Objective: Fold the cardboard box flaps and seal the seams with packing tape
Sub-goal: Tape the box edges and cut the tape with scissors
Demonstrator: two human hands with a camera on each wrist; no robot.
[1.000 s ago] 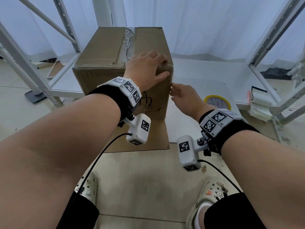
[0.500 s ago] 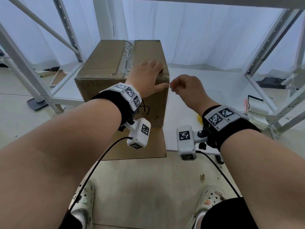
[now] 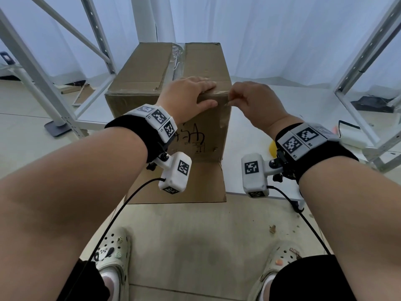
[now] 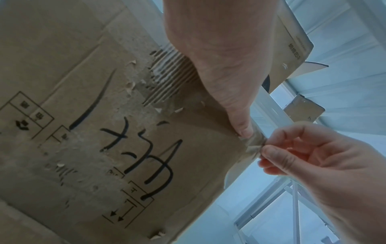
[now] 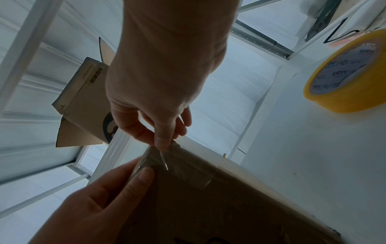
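The box (image 3: pixel 171 90) stands upright on the white bench (image 3: pixel 256 135), top flaps closed and taped along the centre seam. The left hand (image 3: pixel 188 94) lies flat on the near top edge, fingers straight, thumb on the front face. The right hand (image 3: pixel 249 98) pinches a clear tape end (image 5: pixel 160 155) at the near right corner; the tape roll (image 5: pixel 346 74) lies on the bench nearby.

Recording studio, white curtains (image 3: pixel 282 35), bare metal shelving frames (image 3: pixel 366 61)
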